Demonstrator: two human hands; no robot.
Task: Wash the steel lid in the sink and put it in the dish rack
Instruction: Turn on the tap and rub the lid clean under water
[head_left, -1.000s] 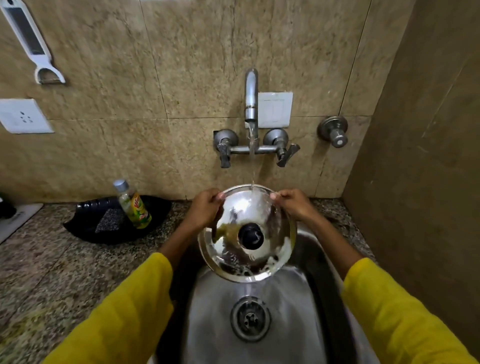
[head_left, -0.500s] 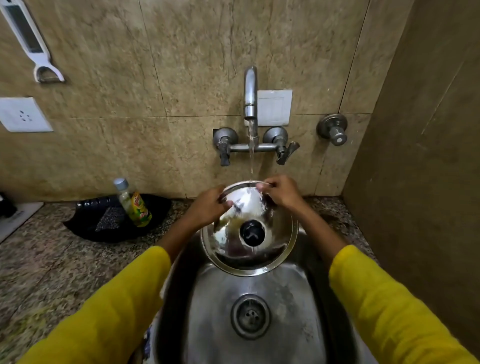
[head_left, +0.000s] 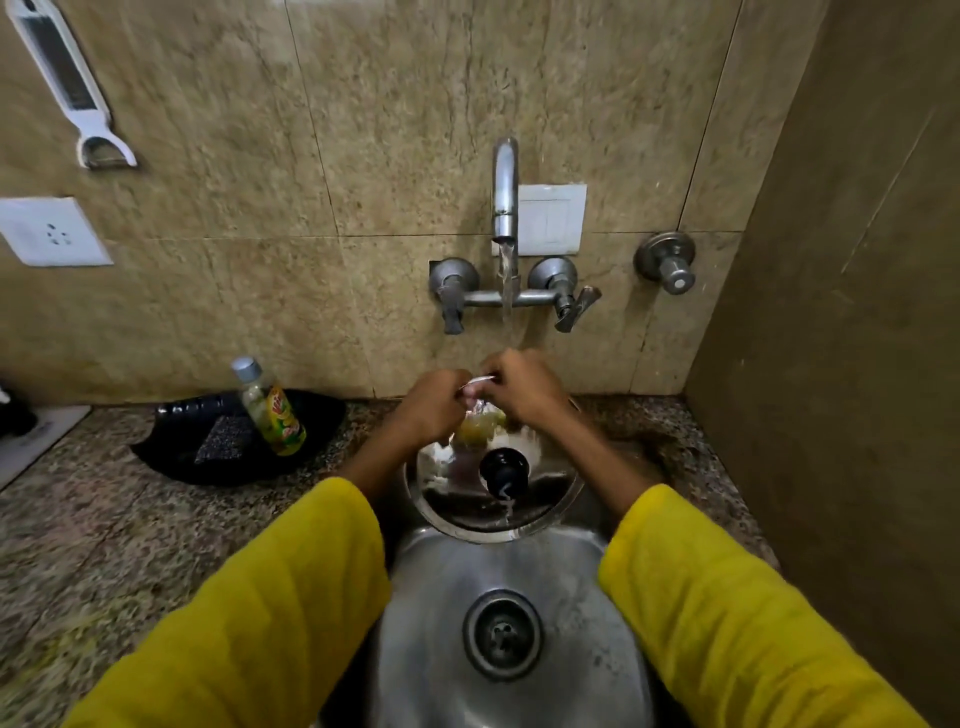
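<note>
The round steel lid (head_left: 540, 506) with a black knob (head_left: 503, 469) is held tilted over the steel sink (head_left: 447, 613), under the running tap (head_left: 505, 192). My left hand (head_left: 434, 402) and my right hand (head_left: 522, 384) both grip its far upper rim, close together, almost touching. Water streams onto the hands and runs off the knob into the basin. The lid's top edge is hidden behind my fingers. No dish rack is in view.
A black tray (head_left: 182, 457) on the granite counter at left holds a scrub pad (head_left: 223, 441) and a small dish-soap bottle (head_left: 270, 410). Tap handles (head_left: 563, 296) and a valve (head_left: 667, 265) stick out from the tiled wall. A brown side wall (head_left: 841, 322) bounds the right.
Both hands have slid along the rim towards each other to its top. The lid has tipped more upright and moved back under the stream.
</note>
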